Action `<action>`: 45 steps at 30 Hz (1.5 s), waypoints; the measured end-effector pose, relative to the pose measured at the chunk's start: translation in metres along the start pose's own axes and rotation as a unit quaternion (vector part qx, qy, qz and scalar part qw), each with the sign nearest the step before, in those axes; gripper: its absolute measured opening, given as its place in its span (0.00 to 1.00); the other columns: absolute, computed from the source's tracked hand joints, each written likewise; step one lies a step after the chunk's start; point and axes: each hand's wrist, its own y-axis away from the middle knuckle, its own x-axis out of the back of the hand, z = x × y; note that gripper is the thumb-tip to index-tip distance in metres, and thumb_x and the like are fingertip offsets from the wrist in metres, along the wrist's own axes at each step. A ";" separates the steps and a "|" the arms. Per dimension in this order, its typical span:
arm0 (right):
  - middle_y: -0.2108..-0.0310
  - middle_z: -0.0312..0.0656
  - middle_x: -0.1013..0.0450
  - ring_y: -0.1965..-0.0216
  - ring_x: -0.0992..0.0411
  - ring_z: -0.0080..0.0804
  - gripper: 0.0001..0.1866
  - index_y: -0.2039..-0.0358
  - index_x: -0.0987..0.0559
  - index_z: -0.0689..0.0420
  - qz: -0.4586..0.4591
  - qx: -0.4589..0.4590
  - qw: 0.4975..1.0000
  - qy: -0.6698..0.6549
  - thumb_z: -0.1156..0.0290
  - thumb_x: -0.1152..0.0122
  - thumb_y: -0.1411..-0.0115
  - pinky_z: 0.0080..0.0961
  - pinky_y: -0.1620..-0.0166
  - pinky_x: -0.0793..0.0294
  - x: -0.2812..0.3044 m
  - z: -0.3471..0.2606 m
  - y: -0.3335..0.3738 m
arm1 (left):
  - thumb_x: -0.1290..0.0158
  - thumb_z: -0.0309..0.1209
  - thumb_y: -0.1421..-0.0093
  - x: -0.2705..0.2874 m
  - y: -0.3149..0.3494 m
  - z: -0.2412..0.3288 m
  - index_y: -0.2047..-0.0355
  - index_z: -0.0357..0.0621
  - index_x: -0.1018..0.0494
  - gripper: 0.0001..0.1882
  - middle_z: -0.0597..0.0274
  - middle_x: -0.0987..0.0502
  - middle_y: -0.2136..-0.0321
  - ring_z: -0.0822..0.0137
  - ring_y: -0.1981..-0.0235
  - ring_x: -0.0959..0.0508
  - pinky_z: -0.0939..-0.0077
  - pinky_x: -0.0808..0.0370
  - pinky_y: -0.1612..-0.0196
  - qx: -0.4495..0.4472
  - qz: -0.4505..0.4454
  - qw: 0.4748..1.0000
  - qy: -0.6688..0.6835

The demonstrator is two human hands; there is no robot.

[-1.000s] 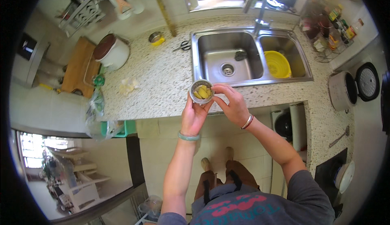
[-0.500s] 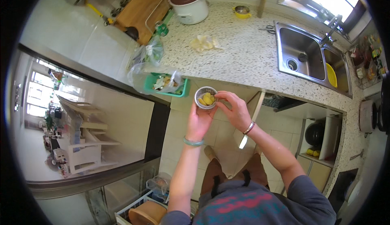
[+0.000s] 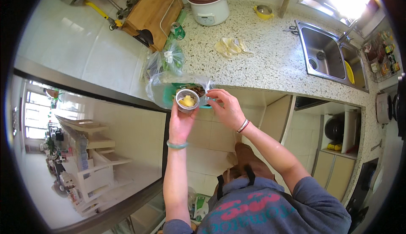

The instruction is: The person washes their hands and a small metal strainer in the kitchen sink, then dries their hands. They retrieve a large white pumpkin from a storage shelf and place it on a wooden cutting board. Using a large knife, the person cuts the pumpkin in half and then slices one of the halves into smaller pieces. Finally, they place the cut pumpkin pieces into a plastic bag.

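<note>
My left hand holds up a small round metal strainer cup with yellow chunks inside. Behind and under the cup is a green bin at the counter's front edge, lined with a clear plastic bag and holding brownish scraps. The cup hides part of the bin. To the right of the cup, my right hand has its thumb and fingers closed at the bag's right edge.
On the speckled counter lie a crumpled pale cloth-like piece and scissors. Farther back stand a white slow cooker, a yellow-handled bowl and a cutting board. A double sink is at right; a cabinet door stands open below.
My left hand has carried the cup leftward, over the bin's front. My right hand has left the cup's rim for the bag's edge. The view has shifted, and I stand farther left.
</note>
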 end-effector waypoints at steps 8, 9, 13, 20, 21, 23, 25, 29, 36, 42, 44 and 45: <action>0.58 0.42 0.25 0.64 0.24 0.35 0.08 0.61 0.22 0.60 0.020 -0.034 0.999 -0.027 0.75 0.42 0.41 0.25 0.63 0.24 -0.009 0.053 -0.046 | 0.39 0.35 0.43 0.026 -0.078 0.024 0.48 0.48 0.32 0.23 0.63 0.28 0.52 0.67 0.52 0.27 0.68 0.27 0.50 -0.071 0.071 0.903 -0.418; 0.59 0.42 0.24 0.65 0.24 0.35 0.08 0.61 0.22 0.61 0.018 -0.048 0.998 -0.021 0.75 0.42 0.41 0.25 0.62 0.24 -0.008 0.057 -0.053 | 0.37 0.33 0.45 0.041 -0.088 0.021 0.49 0.48 0.32 0.25 0.63 0.28 0.52 0.67 0.52 0.27 0.69 0.27 0.51 -0.083 0.063 0.853 -0.512; 0.61 0.43 0.24 0.67 0.24 0.34 0.07 0.61 0.22 0.62 0.023 -0.082 0.996 -0.006 0.77 0.44 0.40 0.24 0.62 0.24 -0.001 0.074 -0.066 | 0.32 0.26 0.58 0.060 -0.104 -0.005 0.52 0.46 0.29 0.30 0.56 0.28 0.51 0.52 0.48 0.32 0.61 0.34 0.44 -0.195 0.003 0.498 -0.845; 0.62 0.43 0.24 0.67 0.24 0.32 0.08 0.60 0.22 0.62 0.054 -0.130 0.990 -0.014 0.79 0.46 0.39 0.24 0.62 0.24 0.006 0.083 -0.076 | 0.33 0.22 0.59 0.037 -0.100 0.029 0.50 0.46 0.30 0.33 0.56 0.27 0.53 0.52 0.50 0.30 0.59 0.32 0.46 -0.033 0.089 0.865 -0.492; 0.62 0.43 0.24 0.67 0.24 0.32 0.08 0.60 0.22 0.62 0.053 -0.130 0.990 -0.003 0.79 0.45 0.39 0.24 0.62 0.24 0.007 0.081 -0.080 | 0.33 0.22 0.59 0.052 -0.104 0.030 0.50 0.46 0.30 0.33 0.56 0.28 0.53 0.52 0.50 0.30 0.59 0.32 0.46 -0.061 0.031 0.756 -0.651; 0.63 0.43 0.24 0.68 0.24 0.32 0.08 0.60 0.22 0.61 0.057 -0.126 0.990 -0.004 0.79 0.45 0.39 0.24 0.63 0.25 0.004 0.075 -0.086 | 0.33 0.21 0.60 0.078 -0.110 0.039 0.50 0.46 0.30 0.33 0.57 0.28 0.52 0.51 0.50 0.31 0.59 0.32 0.46 -0.120 -0.084 0.442 -0.885; 0.63 0.43 0.24 0.68 0.25 0.32 0.08 0.60 0.22 0.61 0.083 -0.122 0.989 -0.010 0.79 0.45 0.39 0.24 0.63 0.25 0.000 0.071 -0.086 | 0.34 0.22 0.60 0.072 -0.114 0.044 0.51 0.46 0.29 0.32 0.57 0.29 0.51 0.52 0.50 0.31 0.60 0.32 0.46 -0.162 -0.042 0.504 -0.847; 0.66 0.43 0.24 0.70 0.25 0.31 0.08 0.61 0.21 0.60 0.104 -0.167 0.980 -0.003 0.79 0.45 0.40 0.24 0.65 0.26 -0.002 0.075 -0.084 | 0.34 0.23 0.57 0.059 -0.114 0.059 0.50 0.45 0.29 0.31 0.56 0.27 0.53 0.53 0.51 0.28 0.61 0.31 0.46 -0.098 0.019 0.709 -0.698; 0.72 0.43 0.25 0.72 0.25 0.27 0.08 0.61 0.21 0.59 0.108 -0.174 0.979 0.004 0.77 0.45 0.39 0.23 0.67 0.27 -0.019 0.067 -0.083 | 0.35 0.24 0.56 0.087 -0.117 0.063 0.50 0.47 0.28 0.29 0.55 0.27 0.54 0.52 0.53 0.28 0.60 0.33 0.46 -0.134 -0.067 0.430 -0.890; 0.72 0.41 0.24 0.72 0.26 0.21 0.08 0.61 0.21 0.60 0.134 -0.196 0.969 -0.064 0.78 0.45 0.39 0.20 0.68 0.28 -0.020 0.061 -0.078 | 0.40 0.28 0.43 0.085 -0.112 0.084 0.43 0.48 0.32 0.27 0.61 0.28 0.48 0.62 0.50 0.27 0.65 0.29 0.48 0.077 0.040 0.880 -0.467; 0.72 0.40 0.24 0.71 0.27 0.21 0.07 0.61 0.21 0.60 0.125 -0.192 0.970 -0.086 0.78 0.44 0.39 0.20 0.67 0.28 -0.026 0.056 -0.076 | 0.46 0.34 0.37 0.068 -0.107 0.092 0.41 0.46 0.35 0.24 0.61 0.31 0.44 0.62 0.44 0.30 0.62 0.30 0.44 0.149 0.006 0.963 -0.225; 0.72 0.39 0.24 0.71 0.27 0.20 0.07 0.61 0.21 0.60 0.107 -0.187 0.973 -0.087 0.77 0.43 0.39 0.20 0.67 0.28 -0.028 0.051 -0.076 | 0.47 0.36 0.36 0.068 -0.108 0.092 0.40 0.45 0.36 0.25 0.58 0.33 0.42 0.60 0.42 0.32 0.58 0.32 0.42 0.164 -0.004 0.971 -0.173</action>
